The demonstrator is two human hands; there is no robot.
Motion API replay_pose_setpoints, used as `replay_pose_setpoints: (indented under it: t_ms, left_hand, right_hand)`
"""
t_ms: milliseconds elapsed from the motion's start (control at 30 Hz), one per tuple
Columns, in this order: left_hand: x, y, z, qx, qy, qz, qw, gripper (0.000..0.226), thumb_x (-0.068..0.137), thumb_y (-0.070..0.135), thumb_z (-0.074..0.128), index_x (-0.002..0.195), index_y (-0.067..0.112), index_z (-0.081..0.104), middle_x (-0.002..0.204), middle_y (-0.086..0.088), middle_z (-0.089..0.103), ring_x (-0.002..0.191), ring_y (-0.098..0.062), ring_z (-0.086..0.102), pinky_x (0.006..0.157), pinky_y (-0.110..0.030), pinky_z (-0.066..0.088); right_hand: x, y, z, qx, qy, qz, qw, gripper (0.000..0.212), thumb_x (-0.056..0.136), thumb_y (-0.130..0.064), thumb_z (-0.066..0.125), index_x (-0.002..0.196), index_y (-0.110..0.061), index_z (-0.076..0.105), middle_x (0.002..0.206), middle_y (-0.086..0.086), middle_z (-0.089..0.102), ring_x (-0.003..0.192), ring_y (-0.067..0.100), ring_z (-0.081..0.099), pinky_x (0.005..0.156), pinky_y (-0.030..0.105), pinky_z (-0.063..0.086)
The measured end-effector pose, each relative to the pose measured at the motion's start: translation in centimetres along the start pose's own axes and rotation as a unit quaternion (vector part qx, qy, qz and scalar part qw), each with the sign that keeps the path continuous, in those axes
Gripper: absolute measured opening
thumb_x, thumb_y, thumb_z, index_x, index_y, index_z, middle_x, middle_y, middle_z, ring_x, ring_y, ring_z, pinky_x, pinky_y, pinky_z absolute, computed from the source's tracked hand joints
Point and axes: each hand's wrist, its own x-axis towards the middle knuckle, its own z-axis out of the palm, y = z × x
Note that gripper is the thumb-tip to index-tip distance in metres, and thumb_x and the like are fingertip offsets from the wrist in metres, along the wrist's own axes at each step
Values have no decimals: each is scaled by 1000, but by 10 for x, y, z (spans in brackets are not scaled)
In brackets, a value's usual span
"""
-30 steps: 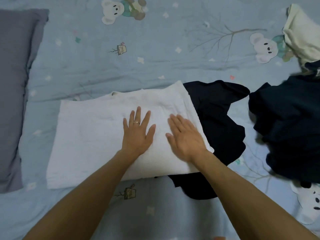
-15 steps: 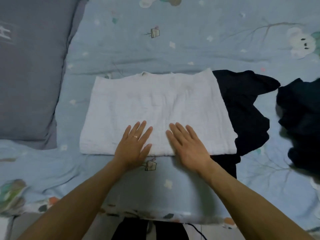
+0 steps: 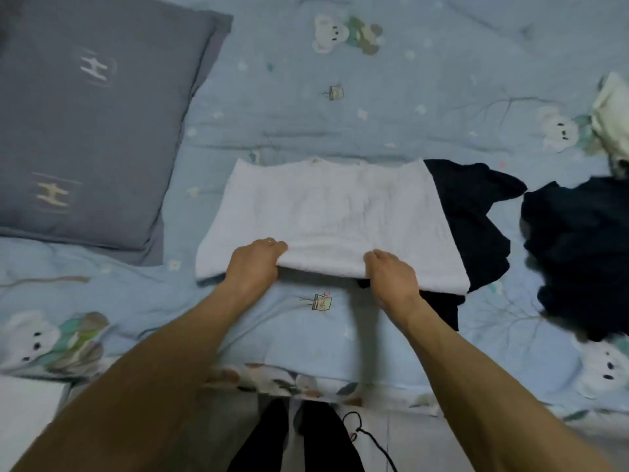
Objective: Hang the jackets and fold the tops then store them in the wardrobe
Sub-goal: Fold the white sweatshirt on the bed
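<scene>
While curled, left hand (image 3: pixel 253 264), right hand (image 3: pixel 391 277) grip white top (image 3: pixel 333 212) near edge.

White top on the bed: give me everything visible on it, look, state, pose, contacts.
The white top is a textured, waffle-like fabric, folded into a flat, roughly rectangular stack with its neckline at the far edge. It lies on the blue printed bedspread, its right side overlapping a dark garment beneath it. The left hand and right hand grip its near edge, fingers curled over it, and that edge is raised slightly off the bedspread. It looks clean, with faint creases.
</scene>
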Motion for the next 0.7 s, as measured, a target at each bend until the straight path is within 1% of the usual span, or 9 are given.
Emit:
replay_pose_setpoints:
  t_ms: [33, 167, 300, 367, 467, 533, 567, 633, 700]
  left_hand:
    - [-8, 3, -16, 12, -20, -2, 1000, 41, 82, 5, 52, 118, 24, 61, 111, -2, 64, 102, -26, 59, 76, -33, 46]
    - [-68, 8, -121, 26, -53, 9, 998, 27, 86, 13, 55, 109, 27, 59, 110, -3, 64, 100, -27, 61, 70, -29, 38]
    - [-113, 0, -199, 28, -75, 4, 997, 17, 84, 19, 55, 96, 30, 61, 111, -6, 65, 102, -31, 62, 75, -32, 44]
    - [-132, -5, -232, 30, -63, 3, 998, 6, 78, 23, 56, 82, 26, 59, 100, -7, 66, 96, -32, 62, 74, -32, 48]
    - [-135, -8, -255, 51, -47, -8, 998, 6, 76, 22, 58, 75, 17, 61, 80, -3, 56, 83, -31, 57, 59, -28, 38]
    - [-125, -12, -255, 65, -66, -10, 996, 8, 78, 23, 58, 82, 18, 63, 81, -2, 55, 81, -28, 55, 59, -28, 35]
    - [-115, -16, -249, 78, -75, -10, 994, 12, 79, 23, 58, 89, 18, 63, 86, -2, 55, 84, -27, 56, 63, -29, 36]
    - [-92, -28, -227, 116, -73, 3, 991, 30, 82, 20, 58, 111, 20, 59, 101, -4, 58, 100, -29, 57, 79, -34, 39]
    - [-79, -38, -197, 152, -66, -7, 986, 50, 84, 16, 55, 133, 19, 47, 124, -9, 56, 118, -32, 50, 99, -42, 35]
  right_hand:
    - [-11, -5, -14, -3, -22, 18, 1000, 31, 92, -5, 49, 123, -9, 50, 122, 9, 58, 110, 28, 57, 82, 34, 44]
    - [-82, -41, -101, 8, -1, 59, 998, 22, 94, -10, 48, 116, -11, 53, 113, 8, 61, 101, 27, 60, 72, 32, 41]
    - [-134, -74, -167, 56, 51, 88, 993, 11, 87, -18, 53, 97, -13, 55, 90, 7, 55, 75, 26, 50, 65, 30, 37]
    - [-156, -93, -191, 70, 82, 103, 989, 8, 83, -21, 54, 86, -13, 51, 83, 4, 50, 71, 25, 48, 63, 30, 38]
    - [-161, -107, -204, 72, 75, 117, 988, 8, 80, -19, 54, 81, -13, 50, 76, 3, 50, 65, 23, 48, 58, 29, 38]
    - [-151, -112, -198, 80, 68, 128, 986, 6, 80, -17, 53, 82, -13, 49, 76, 4, 49, 67, 23, 50, 59, 30, 38]
    - [-143, -112, -190, 80, 72, 130, 986, 5, 82, -15, 52, 86, -12, 50, 81, 5, 52, 72, 26, 52, 62, 30, 39]
    - [-124, -106, -168, 52, 89, 119, 987, 17, 88, -13, 49, 104, -10, 53, 103, 11, 56, 92, 31, 55, 74, 35, 39]
    - [-109, -97, -142, 36, 82, 113, 990, 31, 89, -15, 51, 120, -11, 49, 120, 11, 52, 110, 33, 51, 89, 39, 38]
